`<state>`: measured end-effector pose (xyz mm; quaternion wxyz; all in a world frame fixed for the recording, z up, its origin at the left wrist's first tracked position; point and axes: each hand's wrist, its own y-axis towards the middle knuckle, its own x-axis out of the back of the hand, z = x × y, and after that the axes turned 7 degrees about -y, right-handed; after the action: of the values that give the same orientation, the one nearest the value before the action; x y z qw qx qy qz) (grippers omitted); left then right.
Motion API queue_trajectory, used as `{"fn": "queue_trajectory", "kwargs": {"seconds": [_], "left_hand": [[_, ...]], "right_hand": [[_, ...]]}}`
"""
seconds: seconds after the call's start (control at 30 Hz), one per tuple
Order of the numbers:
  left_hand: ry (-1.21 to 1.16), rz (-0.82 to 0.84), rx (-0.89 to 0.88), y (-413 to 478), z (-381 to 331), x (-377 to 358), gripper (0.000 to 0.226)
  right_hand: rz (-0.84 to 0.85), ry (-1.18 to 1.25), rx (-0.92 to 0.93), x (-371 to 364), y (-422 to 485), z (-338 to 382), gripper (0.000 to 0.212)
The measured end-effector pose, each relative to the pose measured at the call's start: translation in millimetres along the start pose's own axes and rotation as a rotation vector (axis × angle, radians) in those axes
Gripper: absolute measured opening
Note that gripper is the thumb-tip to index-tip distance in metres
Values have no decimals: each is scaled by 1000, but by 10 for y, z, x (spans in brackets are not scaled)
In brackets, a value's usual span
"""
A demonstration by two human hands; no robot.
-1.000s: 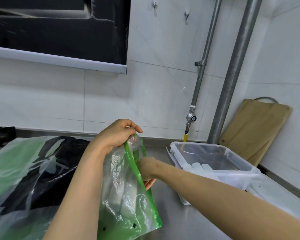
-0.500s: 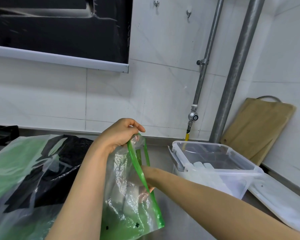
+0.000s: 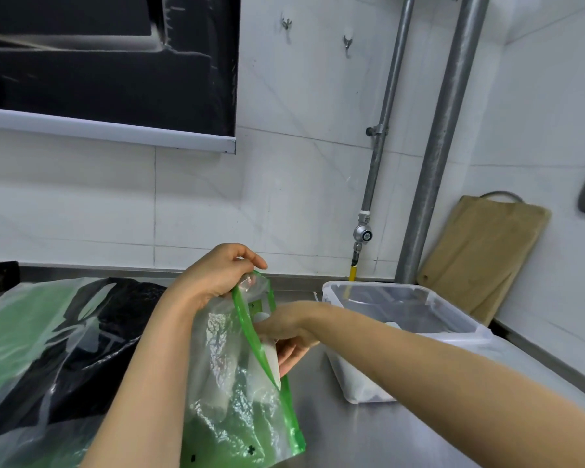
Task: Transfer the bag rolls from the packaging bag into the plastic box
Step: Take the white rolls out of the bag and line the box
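Pinching the top corner of the packaging bag (image 3: 230,393) between thumb and fingertips, your left hand (image 3: 217,276) holds it upright on the steel counter (image 3: 352,434), with its green zip edge hanging open toward your right. Your right hand (image 3: 286,336) is at that open mouth, its fingers curled round a white bag roll (image 3: 273,360) that sits half in the bag, partly behind the green strip. More pale shapes show through the crinkled clear film lower in the bag, too blurred for you to count. The plastic box (image 3: 355,380) stands just to the right of the bag, lid off, under your right forearm, and something white (image 3: 390,324) lies inside it. A large green and black plastic bag (image 3: 48,349) lies on the counter to your left. A wooden cutting board (image 3: 480,261) leans on the tiled wall behind the box, beside two metal pipes (image 3: 446,146).
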<state>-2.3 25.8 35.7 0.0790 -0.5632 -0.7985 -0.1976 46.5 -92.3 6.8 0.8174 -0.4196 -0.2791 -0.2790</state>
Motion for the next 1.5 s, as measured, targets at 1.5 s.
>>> {"fn": "queue_trajectory", "kwargs": {"seconds": [1.5], "left_hand": [[84, 37, 79, 90, 49, -190, 25]], "right_hand": [[-491, -400, -461, 1384, -403, -1421, 40]]}}
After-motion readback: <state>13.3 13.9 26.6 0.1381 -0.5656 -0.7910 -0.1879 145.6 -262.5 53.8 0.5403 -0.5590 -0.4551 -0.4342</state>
